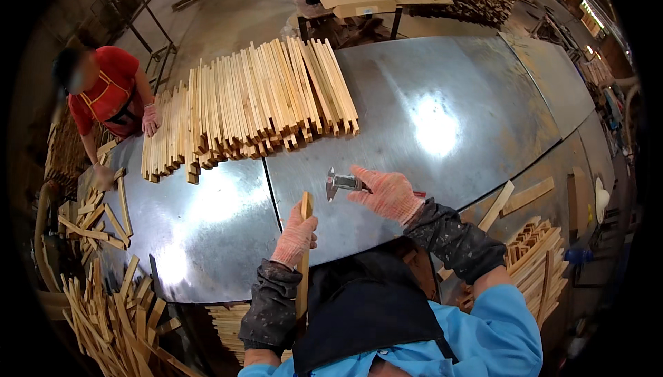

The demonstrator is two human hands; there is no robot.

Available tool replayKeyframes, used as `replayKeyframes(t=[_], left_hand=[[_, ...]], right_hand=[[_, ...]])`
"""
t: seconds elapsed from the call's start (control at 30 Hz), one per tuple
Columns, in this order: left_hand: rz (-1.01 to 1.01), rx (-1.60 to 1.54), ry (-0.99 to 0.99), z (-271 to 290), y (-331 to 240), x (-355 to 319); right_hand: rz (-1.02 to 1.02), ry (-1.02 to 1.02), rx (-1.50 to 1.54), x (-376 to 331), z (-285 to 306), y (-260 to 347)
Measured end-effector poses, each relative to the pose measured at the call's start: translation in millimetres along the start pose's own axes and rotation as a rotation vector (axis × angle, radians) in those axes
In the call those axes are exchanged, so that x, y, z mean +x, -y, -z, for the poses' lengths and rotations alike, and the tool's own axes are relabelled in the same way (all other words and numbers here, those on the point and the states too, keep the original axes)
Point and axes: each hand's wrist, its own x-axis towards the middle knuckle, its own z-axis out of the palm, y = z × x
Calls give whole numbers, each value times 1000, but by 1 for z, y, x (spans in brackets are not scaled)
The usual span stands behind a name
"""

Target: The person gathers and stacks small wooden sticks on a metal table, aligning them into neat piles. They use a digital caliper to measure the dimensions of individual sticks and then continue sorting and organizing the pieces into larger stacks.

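My left hand (pixel 295 234), in a pinkish knit glove, is closed around a narrow wooden strip (pixel 303 283). The strip stands nearly upright in the picture, its top end just above my fingers and its lower part beside my forearm. A digital caliper (pixel 343 182) with metal jaws is gripped in my right hand (pixel 389 194), gloved the same way. Its jaws point left toward the strip's top end and are apart from it. Both hands are over the near part of the shiny metal table (pixel 345 228).
Long wooden strips (pixel 255 97) lie stacked across the table's far left. A person in red (pixel 114 87) stands there, one gloved hand on the stack. Loose offcuts (pixel 97 221) lie at the left edge, more wood pieces (pixel 124 322) below. Bundled strips (pixel 539 259) stand at my right.
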Motion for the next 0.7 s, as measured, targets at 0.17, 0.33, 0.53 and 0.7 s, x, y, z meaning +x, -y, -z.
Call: replayKeyframes(t=[0.17, 0.33, 0.53, 0.7], left_hand=[[71, 6, 93, -6, 18, -1], [87, 20, 136, -13, 17, 4], [123, -1, 125, -14, 29, 11], [138, -4, 108, -16, 33, 19]], right_hand=[[-32, 194, -176, -5, -3, 12], [-16, 251, -331, -3, -9, 16], [-31, 376, -387, 8, -2, 26], [-38, 420, -381, 10, -1, 26]])
